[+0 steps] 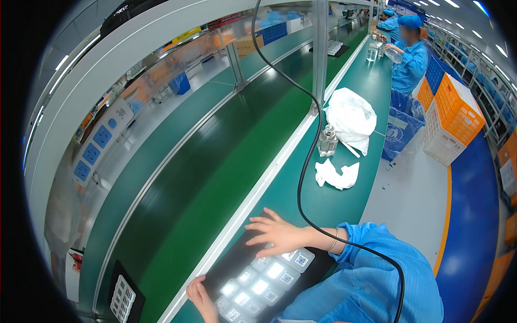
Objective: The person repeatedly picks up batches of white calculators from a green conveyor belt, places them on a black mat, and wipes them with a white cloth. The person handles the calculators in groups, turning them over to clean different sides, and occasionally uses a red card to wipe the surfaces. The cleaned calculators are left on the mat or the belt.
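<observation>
In front of me a black tray (235, 257) lies on the green bench, bearing rows of small white rectangular boxes (259, 286) with square printed codes. Some box tops shine brightly with reflected light. My right hand (277, 235) reaches across the tray's far end, palm down with fingers spread, its thumb by the farthest boxes. At the tray's near left edge, my left hand (202, 301) has bent fingers around the rim; its lower part is cut off by the picture's edge.
A green conveyor belt (215, 167) runs along the left, carrying another loaded black tray (124, 296). Beyond my right hand are crumpled white tissue (338, 175), a glass bottle (327, 141) and a white plastic bag (351, 116). A black cable (299, 199) hangs across. A co-worker (410, 59) handles bottles farther along.
</observation>
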Demonstrator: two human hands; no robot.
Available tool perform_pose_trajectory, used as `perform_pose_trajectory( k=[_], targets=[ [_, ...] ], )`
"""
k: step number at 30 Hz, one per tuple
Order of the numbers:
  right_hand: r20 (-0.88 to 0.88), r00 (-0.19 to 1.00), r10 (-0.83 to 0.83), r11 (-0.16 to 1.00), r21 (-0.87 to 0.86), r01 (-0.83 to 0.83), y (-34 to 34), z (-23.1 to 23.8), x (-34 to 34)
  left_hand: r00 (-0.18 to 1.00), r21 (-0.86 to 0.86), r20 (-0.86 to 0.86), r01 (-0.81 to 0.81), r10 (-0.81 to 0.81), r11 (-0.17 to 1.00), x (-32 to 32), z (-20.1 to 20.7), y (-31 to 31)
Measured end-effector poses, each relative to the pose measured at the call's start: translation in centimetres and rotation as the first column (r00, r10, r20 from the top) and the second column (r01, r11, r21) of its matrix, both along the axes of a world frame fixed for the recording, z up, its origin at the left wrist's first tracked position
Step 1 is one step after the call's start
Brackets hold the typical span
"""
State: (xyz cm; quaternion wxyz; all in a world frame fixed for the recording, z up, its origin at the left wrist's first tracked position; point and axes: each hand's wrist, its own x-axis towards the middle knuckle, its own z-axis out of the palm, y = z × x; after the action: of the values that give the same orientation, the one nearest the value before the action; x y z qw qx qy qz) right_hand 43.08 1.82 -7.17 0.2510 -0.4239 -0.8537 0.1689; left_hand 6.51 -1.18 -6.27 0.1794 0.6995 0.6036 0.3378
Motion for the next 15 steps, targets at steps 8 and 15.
perform_pose_trajectory(
  k=[8, 15],
  targets=[
    [-0.102, 0.995, -0.023, 1.0, -0.019, 0.021, 0.0, -0.6, 0.2, 0.989, -0.027, 0.146, 0.008, -0.004, 1.0, -0.5, -1.5, 0.3],
    [-0.106, 0.994, -0.021, 1.0, 0.006, 0.022, 0.7, -0.8, -0.2, 0.964, 0.065, 0.265, 0.0, -0.017, 0.998, -1.0, -2.2, 0.9]
  ],
)
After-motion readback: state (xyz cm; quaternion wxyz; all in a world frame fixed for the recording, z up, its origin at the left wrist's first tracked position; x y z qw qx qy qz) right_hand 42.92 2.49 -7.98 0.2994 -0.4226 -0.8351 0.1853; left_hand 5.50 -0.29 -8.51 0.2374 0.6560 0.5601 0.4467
